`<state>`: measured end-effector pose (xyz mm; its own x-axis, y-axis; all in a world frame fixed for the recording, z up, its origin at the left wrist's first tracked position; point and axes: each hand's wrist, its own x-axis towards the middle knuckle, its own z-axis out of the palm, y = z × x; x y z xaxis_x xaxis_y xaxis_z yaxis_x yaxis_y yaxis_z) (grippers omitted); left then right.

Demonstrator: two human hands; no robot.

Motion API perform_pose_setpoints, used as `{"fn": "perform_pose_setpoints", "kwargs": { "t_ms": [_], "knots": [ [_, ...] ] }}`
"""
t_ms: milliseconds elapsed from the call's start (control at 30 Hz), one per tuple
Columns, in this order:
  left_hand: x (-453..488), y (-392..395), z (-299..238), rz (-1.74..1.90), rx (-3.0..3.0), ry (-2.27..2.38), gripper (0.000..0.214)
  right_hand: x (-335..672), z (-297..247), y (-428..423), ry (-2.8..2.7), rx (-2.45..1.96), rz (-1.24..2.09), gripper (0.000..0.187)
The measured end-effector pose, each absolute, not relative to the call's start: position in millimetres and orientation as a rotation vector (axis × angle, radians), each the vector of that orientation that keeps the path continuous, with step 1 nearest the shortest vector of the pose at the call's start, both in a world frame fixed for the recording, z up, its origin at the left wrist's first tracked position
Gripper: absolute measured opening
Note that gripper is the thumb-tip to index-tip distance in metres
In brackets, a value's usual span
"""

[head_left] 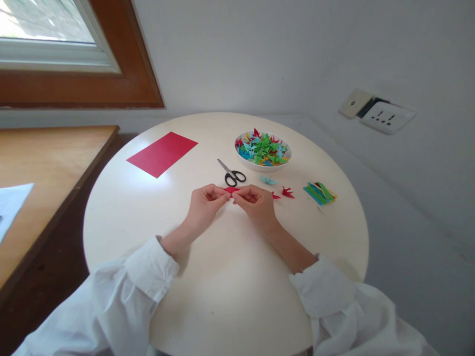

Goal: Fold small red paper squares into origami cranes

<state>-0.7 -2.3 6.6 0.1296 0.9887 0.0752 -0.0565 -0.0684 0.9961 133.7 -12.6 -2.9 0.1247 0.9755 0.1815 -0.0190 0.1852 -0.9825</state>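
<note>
A small piece of folded red paper (231, 190) is pinched between my two hands above the middle of the table. My left hand (208, 201) grips its left side with thumb and fingertips. On the other side, my right hand (257, 203) holds it the same way; the fingers cover part of the paper. Just beyond them lie black-handled scissors (232, 174), blades pointing away to the left. Red paper cranes (287, 192) rest to the right of my right hand, one partly hidden by it. A light blue paper crane (267, 180) sits a little farther back.
A white bowl (263, 167) full of colourful paper cranes stands at the back of the round white table (230, 296). A red sheet (162, 154) lies at the back left. Paper strips (320, 193) are stacked at the right. A wooden table (55, 163) is on the left.
</note>
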Motion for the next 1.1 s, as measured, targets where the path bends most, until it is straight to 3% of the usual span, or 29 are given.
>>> {"fn": "perform_pose_setpoints", "kwargs": {
  "t_ms": [1000,1100],
  "knots": [
    [-3.8,2.6,4.8,1.14,1.062,0.901,0.038,137.6,-4.8,-7.5,-0.947,-1.05,1.176,0.031],
    [-1.3,2.0,1.8,1.123,1.033,0.908,0.032,135.2,-5.0,-7.9,-0.897,-1.045,1.201,0.032]
  ]
}}
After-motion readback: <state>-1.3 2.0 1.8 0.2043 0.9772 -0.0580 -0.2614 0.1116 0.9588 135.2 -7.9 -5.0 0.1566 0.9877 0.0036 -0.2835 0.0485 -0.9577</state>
